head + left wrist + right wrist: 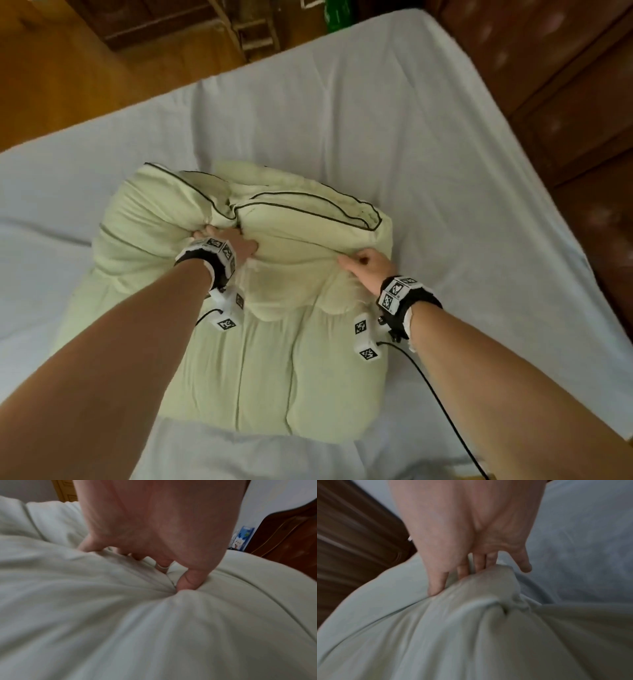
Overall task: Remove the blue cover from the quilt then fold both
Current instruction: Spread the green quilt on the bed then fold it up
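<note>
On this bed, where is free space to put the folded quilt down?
Bare sheet lies beyond the quilt toward the far edge, and left of it. The middle is crowded: both hands, left hand and right hand, grip the quilt there.

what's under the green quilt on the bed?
The green quilt lies bunched on pale blue fabric spread over the bed; whether that is sheet or cover I cannot tell. Left hand and right hand grip its upper fold. Anything beneath the quilt is hidden.

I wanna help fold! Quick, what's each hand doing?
Left hand: grips the puffy pale green quilt.
Right hand: grips a bunched fold of the same quilt.
</note>
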`<action>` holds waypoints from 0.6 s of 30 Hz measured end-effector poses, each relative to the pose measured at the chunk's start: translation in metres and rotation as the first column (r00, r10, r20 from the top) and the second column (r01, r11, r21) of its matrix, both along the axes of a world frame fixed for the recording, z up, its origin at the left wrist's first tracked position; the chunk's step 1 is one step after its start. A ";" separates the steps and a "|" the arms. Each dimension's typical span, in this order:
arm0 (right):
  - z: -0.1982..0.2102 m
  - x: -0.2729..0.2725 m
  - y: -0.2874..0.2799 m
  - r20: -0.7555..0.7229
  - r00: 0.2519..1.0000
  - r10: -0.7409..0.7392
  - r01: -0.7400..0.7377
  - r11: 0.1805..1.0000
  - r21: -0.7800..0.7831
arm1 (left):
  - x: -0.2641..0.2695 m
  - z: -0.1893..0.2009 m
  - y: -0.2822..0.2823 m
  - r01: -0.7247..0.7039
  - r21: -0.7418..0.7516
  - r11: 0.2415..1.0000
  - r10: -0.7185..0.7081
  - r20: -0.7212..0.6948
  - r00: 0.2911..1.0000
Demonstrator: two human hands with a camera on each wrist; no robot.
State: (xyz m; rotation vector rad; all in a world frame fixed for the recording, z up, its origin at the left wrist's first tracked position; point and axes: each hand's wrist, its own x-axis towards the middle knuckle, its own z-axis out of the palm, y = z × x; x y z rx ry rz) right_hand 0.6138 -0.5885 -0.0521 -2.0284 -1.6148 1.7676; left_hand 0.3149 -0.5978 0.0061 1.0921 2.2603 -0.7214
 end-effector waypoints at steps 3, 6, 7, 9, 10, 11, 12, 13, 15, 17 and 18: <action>-0.002 0.026 0.010 -0.046 0.986 -0.163 0.161 0.986 -0.050 | 0.037 0.016 0.013 -0.117 0.017 0.993 0.117 -0.009 0.993; -0.015 0.050 0.021 -0.086 0.959 -0.270 0.253 0.952 -0.172 | 0.082 0.015 0.030 -0.153 0.103 0.983 0.156 -0.025 0.987; -0.021 0.057 0.023 -0.077 0.952 -0.297 0.273 0.933 -0.233 | 0.095 0.013 0.035 -0.168 0.155 0.974 0.174 -0.027 0.984; -0.045 0.068 0.022 -0.078 0.955 -0.285 0.233 0.890 -0.392 | 0.112 0.006 0.041 -0.177 0.206 0.962 0.188 -0.033 0.982; -0.064 0.071 0.022 -0.107 0.956 -0.273 0.197 0.868 -0.457 | 0.119 0.005 0.042 -0.172 0.197 0.965 0.182 -0.033 0.983; -0.076 0.073 0.021 -0.121 0.959 -0.256 0.163 0.849 -0.503 | 0.120 0.001 0.041 -0.173 0.180 0.968 0.180 -0.023 0.983; -0.077 0.073 0.020 -0.141 0.961 -0.239 0.128 0.831 -0.541 | 0.119 -0.003 0.039 -0.178 0.175 0.968 0.182 -0.005 0.983; -0.081 0.072 0.020 -0.188 0.952 -0.242 0.091 0.809 -0.581 | 0.117 -0.006 0.036 -0.185 0.180 0.966 0.187 0.006 0.982; -0.092 0.068 0.018 -0.307 0.918 -0.250 -0.001 0.773 -0.635 | 0.112 -0.013 0.028 -0.184 0.211 0.960 0.181 0.032 0.983; -0.100 0.063 0.016 -0.355 0.903 -0.241 -0.049 0.764 -0.643 | 0.108 -0.015 0.022 -0.200 0.230 0.952 0.188 0.073 0.979; -0.105 0.060 0.015 -0.362 0.899 -0.245 -0.038 0.781 -0.623 | 0.106 -0.015 0.019 -0.220 0.241 0.945 0.204 0.090 0.975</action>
